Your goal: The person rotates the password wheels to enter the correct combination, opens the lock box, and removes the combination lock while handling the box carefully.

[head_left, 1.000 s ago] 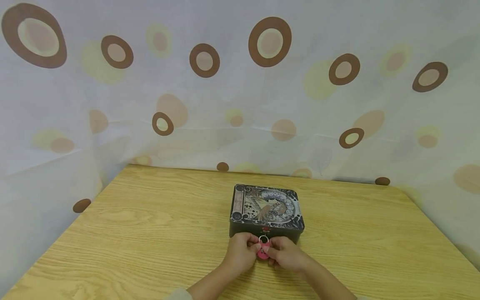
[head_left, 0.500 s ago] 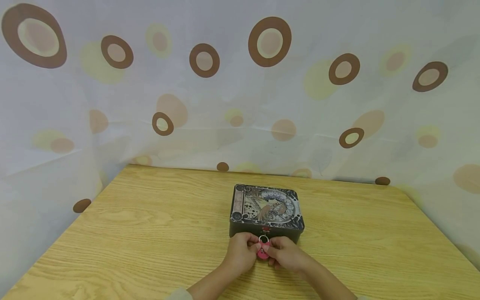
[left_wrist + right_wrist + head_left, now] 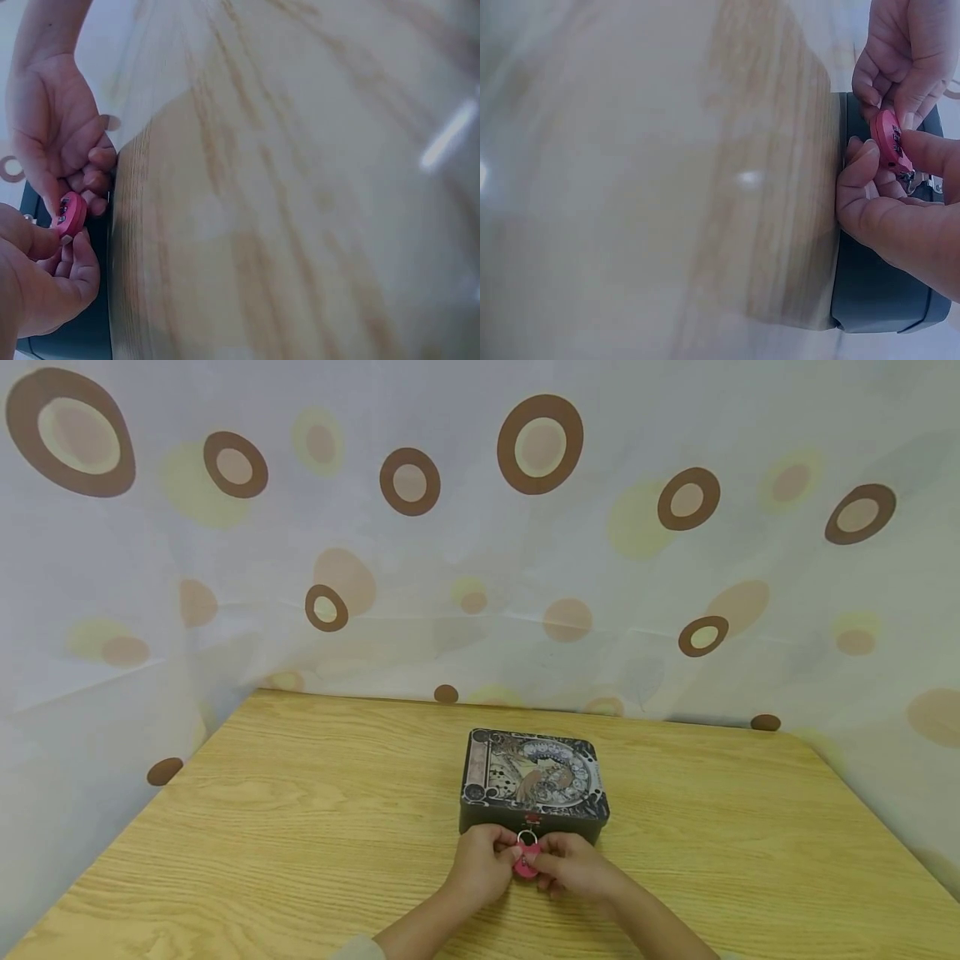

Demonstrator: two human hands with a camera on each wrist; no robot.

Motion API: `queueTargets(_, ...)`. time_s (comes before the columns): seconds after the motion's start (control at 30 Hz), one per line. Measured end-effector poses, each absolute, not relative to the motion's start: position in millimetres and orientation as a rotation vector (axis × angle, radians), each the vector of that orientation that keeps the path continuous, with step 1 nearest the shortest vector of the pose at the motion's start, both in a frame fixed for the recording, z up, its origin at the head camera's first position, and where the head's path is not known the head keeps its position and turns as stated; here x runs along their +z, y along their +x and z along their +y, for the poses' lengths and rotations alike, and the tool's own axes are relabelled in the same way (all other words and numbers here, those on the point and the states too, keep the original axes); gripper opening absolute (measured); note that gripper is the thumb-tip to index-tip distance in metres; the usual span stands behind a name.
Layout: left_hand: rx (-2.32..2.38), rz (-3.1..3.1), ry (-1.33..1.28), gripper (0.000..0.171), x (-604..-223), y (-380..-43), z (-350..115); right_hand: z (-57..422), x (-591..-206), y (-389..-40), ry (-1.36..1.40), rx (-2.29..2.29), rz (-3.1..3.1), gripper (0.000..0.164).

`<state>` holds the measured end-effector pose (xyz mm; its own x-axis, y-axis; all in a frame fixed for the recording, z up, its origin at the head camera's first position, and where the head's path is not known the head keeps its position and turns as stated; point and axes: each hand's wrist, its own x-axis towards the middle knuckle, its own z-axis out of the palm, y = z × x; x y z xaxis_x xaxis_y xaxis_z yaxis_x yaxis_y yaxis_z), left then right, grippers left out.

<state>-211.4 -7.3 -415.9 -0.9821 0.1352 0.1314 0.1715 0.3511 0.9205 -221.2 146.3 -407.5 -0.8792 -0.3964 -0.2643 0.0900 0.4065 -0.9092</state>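
We're seeing two bare hands working on one pink padlock (image 3: 527,865) at the front of a dark box (image 3: 534,785). Left hand (image 3: 482,864) is grasping: thumb and fingers are pinching the lock's left side. Right hand (image 3: 575,867) is grasping too, its thumb lying over the number dials (image 3: 897,139) and its fingers curling at the right side. We're reading no digits; they're showing too small. The silvery shackle (image 3: 527,837) is pointing up at the red clasp (image 3: 532,818); we're not able to tell if it is passing through it. The box is sitting shut on the wood-grain surface (image 3: 300,793), about midway between the left and right edges and a little in from the back edge, its lid (image 3: 542,771) showing ornate printed art. Both forearms are coming in over the surface from the side opposite that back edge, a pale sleeve (image 3: 360,948) showing on the left one. Behind the back edge, a white cloth (image 3: 450,552) with brown, peach and yellow ovals is hanging.
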Motion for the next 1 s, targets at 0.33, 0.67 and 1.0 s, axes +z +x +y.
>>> queueTargets(0.33, -1.752, -2.569, -0.276, 0.007, -416.3, -212.0, -6.7, 147.4, -407.9, -221.1, -0.297, -1.457, 2.233, 0.017)
queueTargets(0.67, -1.727, -2.558, -0.282, 0.005, -415.3, -210.7, -5.8, 145.2, -406.1, -219.7, -0.289, -1.451, 2.243, 0.018)
queueTargets(1.0, -1.704, -2.556, -0.301, 0.004, -415.9, -210.2, -5.7, 143.9, -404.4, -218.7, -0.273, -1.436, 2.252, 0.02)
